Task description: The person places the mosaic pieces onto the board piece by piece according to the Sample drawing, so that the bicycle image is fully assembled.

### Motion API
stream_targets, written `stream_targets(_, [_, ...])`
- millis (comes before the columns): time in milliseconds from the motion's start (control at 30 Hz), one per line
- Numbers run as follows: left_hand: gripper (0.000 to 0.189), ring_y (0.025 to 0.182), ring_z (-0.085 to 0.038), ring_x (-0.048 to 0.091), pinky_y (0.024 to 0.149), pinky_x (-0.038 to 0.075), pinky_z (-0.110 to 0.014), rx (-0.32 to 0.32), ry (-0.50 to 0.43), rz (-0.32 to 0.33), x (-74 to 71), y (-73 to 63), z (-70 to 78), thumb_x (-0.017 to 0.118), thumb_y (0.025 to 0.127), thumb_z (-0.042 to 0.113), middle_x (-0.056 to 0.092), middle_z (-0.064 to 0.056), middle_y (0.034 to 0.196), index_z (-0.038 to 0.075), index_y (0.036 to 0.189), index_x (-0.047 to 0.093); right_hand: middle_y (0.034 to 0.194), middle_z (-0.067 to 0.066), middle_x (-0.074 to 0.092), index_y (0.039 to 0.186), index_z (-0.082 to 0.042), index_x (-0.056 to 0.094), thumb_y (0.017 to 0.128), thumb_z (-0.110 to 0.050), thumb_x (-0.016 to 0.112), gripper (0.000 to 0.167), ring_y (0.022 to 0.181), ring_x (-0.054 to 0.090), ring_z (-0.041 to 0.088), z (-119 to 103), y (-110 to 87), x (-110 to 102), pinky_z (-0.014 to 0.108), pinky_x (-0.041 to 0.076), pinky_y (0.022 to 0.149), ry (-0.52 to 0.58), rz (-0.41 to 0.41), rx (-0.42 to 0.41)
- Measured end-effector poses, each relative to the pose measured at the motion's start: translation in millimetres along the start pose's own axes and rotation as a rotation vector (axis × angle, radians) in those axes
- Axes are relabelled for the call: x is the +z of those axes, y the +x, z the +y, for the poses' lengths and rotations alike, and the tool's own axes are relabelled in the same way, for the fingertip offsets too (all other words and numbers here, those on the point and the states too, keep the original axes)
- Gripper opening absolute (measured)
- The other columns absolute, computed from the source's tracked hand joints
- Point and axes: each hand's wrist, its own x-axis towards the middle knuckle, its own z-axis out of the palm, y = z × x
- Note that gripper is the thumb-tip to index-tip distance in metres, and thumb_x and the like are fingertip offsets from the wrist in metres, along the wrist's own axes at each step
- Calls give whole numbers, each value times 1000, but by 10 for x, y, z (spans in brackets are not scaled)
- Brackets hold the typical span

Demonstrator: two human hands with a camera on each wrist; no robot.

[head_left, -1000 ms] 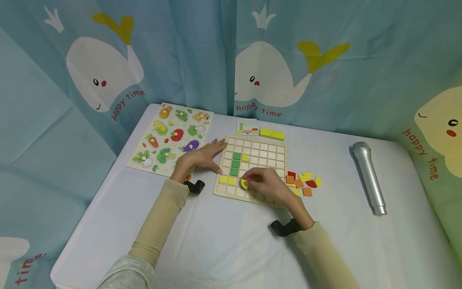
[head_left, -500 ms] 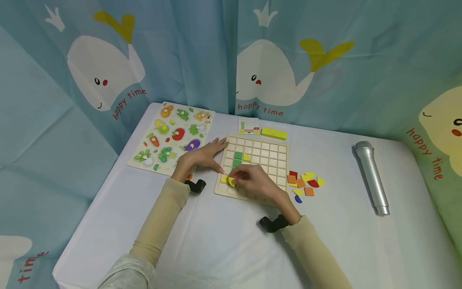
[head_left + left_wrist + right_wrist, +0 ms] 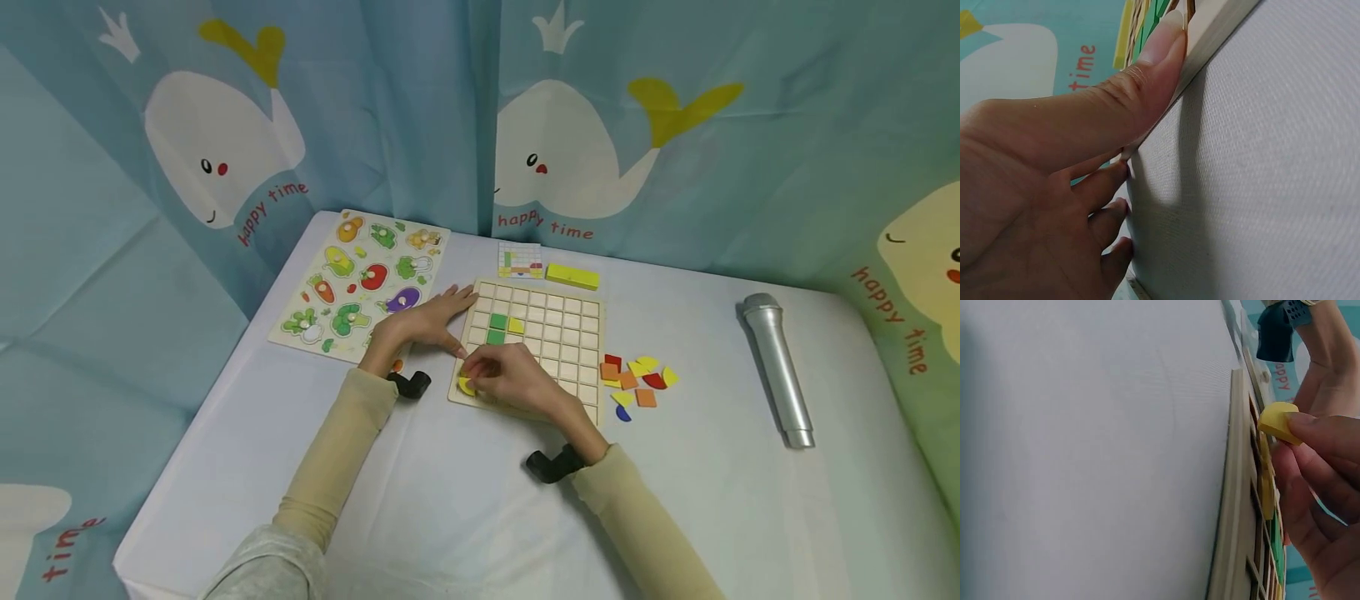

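A wooden grid board [image 3: 570,342] lies on the table, with green squares [image 3: 498,321] and a yellow quarter-round tile [image 3: 516,325] in some of its cells. My left hand [image 3: 423,323] rests along the board's left edge, fingers extended, thumb [image 3: 1159,59] against the rim. Over the lower left cells, my right hand [image 3: 517,379] pinches a yellow tile with a curved edge [image 3: 1277,423] between thumb and fingers. In the right wrist view that tile is tilted above the grid. The right hand hides the lower cells in the head view.
Loose red, yellow, blue and orange tiles [image 3: 646,398] lie right of the board. Behind it are a printed pattern card [image 3: 520,260] and a yellow box [image 3: 572,277]. A vegetable puzzle board [image 3: 348,346] lies left; a silver microphone [image 3: 780,367] lies far right.
My right hand has moved left across the board, carrying the yellow tile to the lower left corner cells. The left hand has stayed on the board's edge.
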Motion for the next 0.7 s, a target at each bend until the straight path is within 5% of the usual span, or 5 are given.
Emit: stream_targets(700, [108, 161, -29, -4, 130, 5, -53, -2, 13, 1, 3, 9, -17, 85, 84, 28, 3, -4, 175, 13, 166, 17, 83, 0, 67, 103, -6, 78, 86, -9, 82, 17, 76, 57, 9, 15, 39, 54, 22, 49, 68, -146, -22, -74])
